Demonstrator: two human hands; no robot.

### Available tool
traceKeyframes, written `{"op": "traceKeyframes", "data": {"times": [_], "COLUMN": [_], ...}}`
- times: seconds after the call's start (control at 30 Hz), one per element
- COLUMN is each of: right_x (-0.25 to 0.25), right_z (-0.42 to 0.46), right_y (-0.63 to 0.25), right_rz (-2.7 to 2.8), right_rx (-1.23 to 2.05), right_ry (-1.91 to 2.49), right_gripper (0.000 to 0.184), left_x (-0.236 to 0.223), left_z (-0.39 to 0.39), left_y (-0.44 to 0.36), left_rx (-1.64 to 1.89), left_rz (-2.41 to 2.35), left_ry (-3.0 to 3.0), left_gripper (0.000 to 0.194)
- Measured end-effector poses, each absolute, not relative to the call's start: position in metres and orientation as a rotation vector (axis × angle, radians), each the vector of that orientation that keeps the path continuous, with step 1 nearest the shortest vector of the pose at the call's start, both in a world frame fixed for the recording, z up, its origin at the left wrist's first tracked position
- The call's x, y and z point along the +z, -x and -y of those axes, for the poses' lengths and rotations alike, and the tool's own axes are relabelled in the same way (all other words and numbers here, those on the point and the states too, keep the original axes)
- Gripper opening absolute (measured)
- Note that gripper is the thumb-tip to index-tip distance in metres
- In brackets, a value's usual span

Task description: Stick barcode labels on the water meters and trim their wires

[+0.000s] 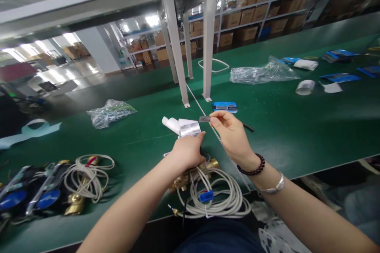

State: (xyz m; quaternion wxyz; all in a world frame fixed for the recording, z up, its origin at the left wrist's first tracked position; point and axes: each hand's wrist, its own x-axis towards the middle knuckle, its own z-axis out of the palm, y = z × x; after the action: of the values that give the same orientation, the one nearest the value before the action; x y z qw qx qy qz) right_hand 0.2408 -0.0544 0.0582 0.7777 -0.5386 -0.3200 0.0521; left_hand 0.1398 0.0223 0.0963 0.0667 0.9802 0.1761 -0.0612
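Over the green worktop (285, 134), the right hand (230, 132) pinched a small grey strip (204, 119) between its fingers (219, 115), near a blue packet (225, 106). The left hand (190, 149) partly hid a brass fitting (179, 182), just beside a white label roll (190, 127); whether its fingers gripped anything, I could not tell. Coiled cable (233, 201) lay at the worktop's near edge.

A small grey label (204, 119), seemingly printed, is held near a curled white label strip (190, 127)
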Motion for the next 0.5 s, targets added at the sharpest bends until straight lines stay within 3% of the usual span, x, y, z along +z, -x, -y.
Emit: {"op": "traceKeyframes", "data": {"times": [0.13, 0.23, 0.37, 0.5], "right_x": [0.067, 0.072, 0.075, 0.08], "right_z": [0.075, 0.091, 0.092, 0.083], "right_y": [-0.23, -0.219, -0.202, -0.191], "right_rz": [0.688, 0.713, 0.781, 0.836], "right_rx": [0.281, 0.599, 0.871, 0.978], "right_ry": [1.15, 1.127, 1.138, 1.162], "right_gripper": [0.027, 0.044, 0.041, 0.039], "left_x": [0.096, 0.093, 0.078, 0.064], "left_z": [-0.023, -0.023, -0.019, -0.015], "left_y": [-0.106, -0.062, -0.019, -0.004], "left_rx": [-0.027, 0.396, 0.945, 1.081], "left_rz": [-0.514, -0.508, -0.347, -0.377], "left_ry": [-2.963, -2.835, -2.565, -2.489], "left_gripper": [0.078, 0.08, 0.085, 0.085]}}
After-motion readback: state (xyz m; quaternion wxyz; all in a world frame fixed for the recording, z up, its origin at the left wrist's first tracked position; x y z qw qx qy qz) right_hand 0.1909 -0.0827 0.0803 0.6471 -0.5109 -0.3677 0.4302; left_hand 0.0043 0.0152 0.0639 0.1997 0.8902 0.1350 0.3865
